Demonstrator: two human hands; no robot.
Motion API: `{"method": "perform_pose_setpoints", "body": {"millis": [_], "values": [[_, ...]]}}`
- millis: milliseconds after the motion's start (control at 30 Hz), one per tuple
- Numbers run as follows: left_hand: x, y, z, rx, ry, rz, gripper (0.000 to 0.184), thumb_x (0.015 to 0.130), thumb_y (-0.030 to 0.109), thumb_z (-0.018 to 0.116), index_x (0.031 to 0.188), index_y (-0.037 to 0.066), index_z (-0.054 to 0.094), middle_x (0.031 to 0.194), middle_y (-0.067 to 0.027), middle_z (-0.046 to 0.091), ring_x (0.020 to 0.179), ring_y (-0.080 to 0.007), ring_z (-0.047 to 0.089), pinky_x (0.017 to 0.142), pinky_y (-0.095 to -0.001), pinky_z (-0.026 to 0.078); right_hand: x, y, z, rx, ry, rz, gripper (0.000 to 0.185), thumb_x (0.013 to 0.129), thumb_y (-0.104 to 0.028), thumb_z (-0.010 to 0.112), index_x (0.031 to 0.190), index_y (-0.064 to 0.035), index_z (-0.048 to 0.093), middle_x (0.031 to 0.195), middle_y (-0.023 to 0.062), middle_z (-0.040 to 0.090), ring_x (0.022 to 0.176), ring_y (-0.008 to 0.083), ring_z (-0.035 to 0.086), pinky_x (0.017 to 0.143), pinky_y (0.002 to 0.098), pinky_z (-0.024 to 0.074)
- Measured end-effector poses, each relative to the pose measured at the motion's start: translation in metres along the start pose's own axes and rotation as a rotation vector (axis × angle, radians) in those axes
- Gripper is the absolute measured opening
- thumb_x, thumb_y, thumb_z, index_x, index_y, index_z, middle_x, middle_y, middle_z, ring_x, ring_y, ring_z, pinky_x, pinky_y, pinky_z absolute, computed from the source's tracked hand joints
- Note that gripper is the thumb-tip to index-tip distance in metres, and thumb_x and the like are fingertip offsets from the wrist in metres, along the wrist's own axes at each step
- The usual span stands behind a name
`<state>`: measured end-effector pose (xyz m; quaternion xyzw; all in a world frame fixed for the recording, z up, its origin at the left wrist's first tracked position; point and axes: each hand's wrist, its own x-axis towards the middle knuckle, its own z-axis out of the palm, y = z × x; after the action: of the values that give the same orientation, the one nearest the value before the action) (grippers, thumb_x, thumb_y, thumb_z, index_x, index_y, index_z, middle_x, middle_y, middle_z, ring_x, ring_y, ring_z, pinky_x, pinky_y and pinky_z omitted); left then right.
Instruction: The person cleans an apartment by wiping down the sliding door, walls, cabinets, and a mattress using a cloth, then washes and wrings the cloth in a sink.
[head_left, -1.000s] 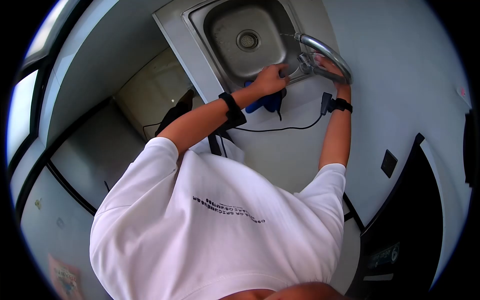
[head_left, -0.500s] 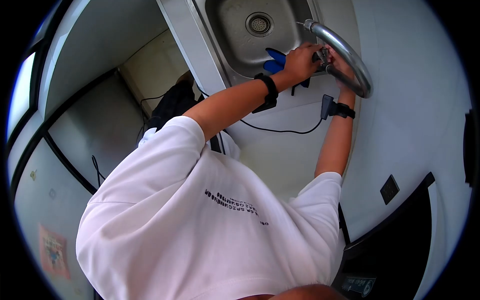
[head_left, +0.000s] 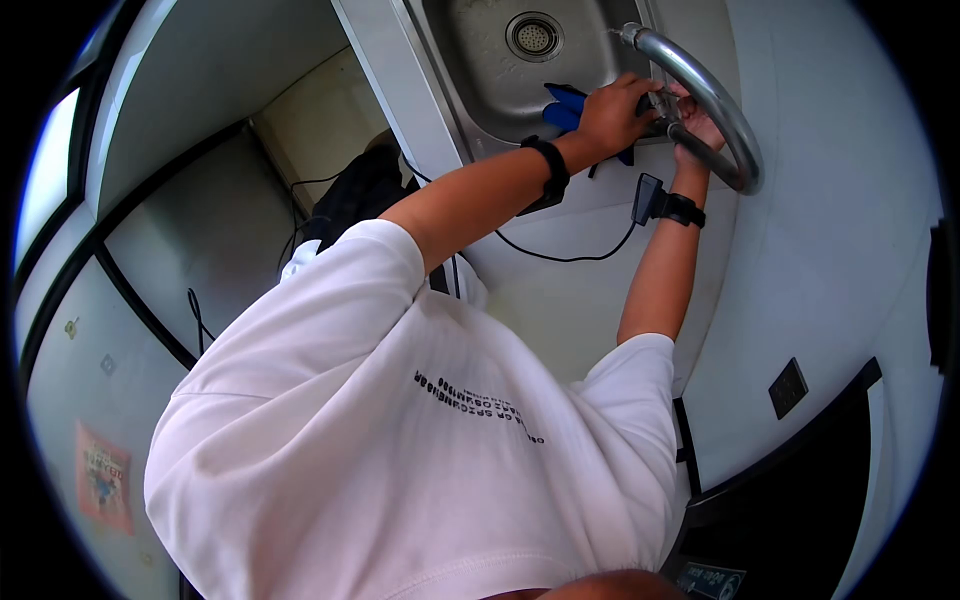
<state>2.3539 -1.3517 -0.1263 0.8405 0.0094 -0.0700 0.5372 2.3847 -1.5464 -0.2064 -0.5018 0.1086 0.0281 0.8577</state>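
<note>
My left hand (head_left: 612, 118) reaches over the near edge of the sink, its fingers closed on the small metal fitting of the faucet (head_left: 742, 140). From the other side my right hand (head_left: 703, 128) curls its fingers against the same fitting, partly hidden behind the curved spout. Just left of my left hand a dark blue item with flaps (head_left: 562, 110) lies at the sink's near side; its kind is unclear. Each wrist wears a black strap, and the right one (head_left: 684, 210) carries a small dark box with a cable.
The steel sink (head_left: 480, 95) with its round drain (head_left: 535, 37) is at the top. A black cable (head_left: 570, 259) hangs across my front. A pale wall with a dark socket plate (head_left: 788, 388) stands to the right, close to my right arm.
The whole view has shifted slightly, with the sink now a little higher and further right. Both hands stay at the faucet fitting; more of my right palm shows.
</note>
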Motion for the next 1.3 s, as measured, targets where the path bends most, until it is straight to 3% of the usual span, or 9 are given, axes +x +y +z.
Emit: {"method": "perform_pose_setpoints", "body": {"millis": [200,267,500,567,733,800,933,1033,1300], "values": [[-0.003,0.002,0.004,-0.008,0.051,0.014,0.034,0.079,0.017,0.074,0.111,0.01,0.064,0.102,-0.0101,0.063,0.089,-0.0339,0.064,0.077,-0.0425,0.052,0.001,0.003,-0.004,-0.116,0.038,-0.066,0.031,0.094,-0.027,0.059,0.117,-0.0056,0.059,0.117,0.0152,0.061,0.104,0.0231,0.059,0.087,0.0353,0.0492],[-0.002,0.003,0.006,-0.004,0.083,0.018,0.035,0.079,0.017,0.074,0.111,0.01,0.064,0.103,-0.0101,0.063,0.089,-0.034,0.064,0.077,-0.043,0.052,0.002,-0.016,0.029,-0.17,0.302,0.068,0.051,0.092,-0.041,0.039,0.082,0.002,0.066,0.084,0.0161,0.069,0.08,0.0224,0.064,0.072,0.0272,0.0455],[-0.014,0.005,-0.012,0.107,-0.072,0.024,0.043,0.078,0.013,0.069,0.12,0.01,0.061,0.107,-0.0131,0.062,0.093,-0.0366,0.063,0.078,-0.046,0.051,0.002,-0.032,0.063,-0.145,0.282,0.08,0.054,0.093,-0.043,0.039,0.081,0.0016,0.067,0.082,0.0151,0.069,0.074,0.0205,0.061,0.065,0.0277,0.04],[-0.018,0.003,-0.03,0.151,-0.098,0.075,0.043,0.078,0.013,0.068,0.12,0.01,0.06,0.107,-0.0141,0.061,0.093,-0.0371,0.062,0.078,-0.0466,0.051,0.005,-0.032,0.055,-0.033,0.212,0.101,0.032,0.098,-0.03,0.047,0.098,-0.0028,0.064,0.086,0.0142,0.069,0.07,0.0192,0.058,0.061,0.0279,0.0406],[-0.05,-0.002,-0.138,0.075,-0.536,0.282,0.032,0.086,0.021,0.065,0.115,0.008,0.06,0.105,-0.0151,0.058,0.091,-0.0364,0.061,0.08,-0.0453,0.05,-0.015,-0.038,0.066,-0.081,0.136,0.065,0.038,0.099,-0.033,0.042,0.104,-0.0025,0.064,0.094,0.0103,0.069,0.08,0.0184,0.057,0.074,0.0299,0.0402],[-0.059,-0.02,-0.189,0.207,-0.694,0.327,0.03,0.089,0.027,0.064,0.112,0.008,0.06,0.103,-0.0145,0.058,0.092,-0.0346,0.061,0.081,-0.0442,0.05,-0.046,-0.048,0.096,-0.13,0.472,-0.134,0.044,0.098,-0.04,0.04,0.108,-0.0038,0.064,0.101,0.0082,0.067,0.084,0.0176,0.054,0.08,0.0302,0.0378],[-0.075,-0.096,-0.272,0.455,-0.866,0.481,0.034,0.087,0.026,0.067,0.114,0.007,0.059,0.103,-0.0136,0.055,0.098,-0.0345,0.057,0.084,-0.0444,0.049,-0.105,-0.017,0.102,-0.366,0.709,0.029,0.038,0.097,-0.039,0.047,0.111,-0.0075,0.064,0.104,0.0057,0.064,0.088,0.0174,0.056,0.083,0.0314,0.0399],[-0.078,-0.139,-0.318,0.525,-0.854,0.537,0.044,0.082,0.02,0.07,0.121,0.008,0.054,0.11,-0.0145,0.051,0.101,-0.0352,0.054,0.087,-0.044,0.048,-0.141,0.009,0.123,-0.643,0.862,-0.225,0.028,0.095,-0.031,0.054,0.11,-0.0092,0.063,0.105,0.0038,0.061,0.089,0.016,0.057,0.081,0.031,0.0437],[-0.025,-0.163,-0.351,0.546,-0.582,0.445,0.059,0.072,0.01,0.073,0.127,0.013,0.053,0.113,-0.0135,0.05,0.105,-0.0351,0.053,0.088,-0.0431,0.048,-0.194,0.071,0.27,-0.901,0.303,0.184,0.027,0.09,-0.017,0.062,0.114,-0.0054,0.057,0.088,0.0075,0.066,0.078,0.017,0.063,0.071,0.0303,0.0499]]}}
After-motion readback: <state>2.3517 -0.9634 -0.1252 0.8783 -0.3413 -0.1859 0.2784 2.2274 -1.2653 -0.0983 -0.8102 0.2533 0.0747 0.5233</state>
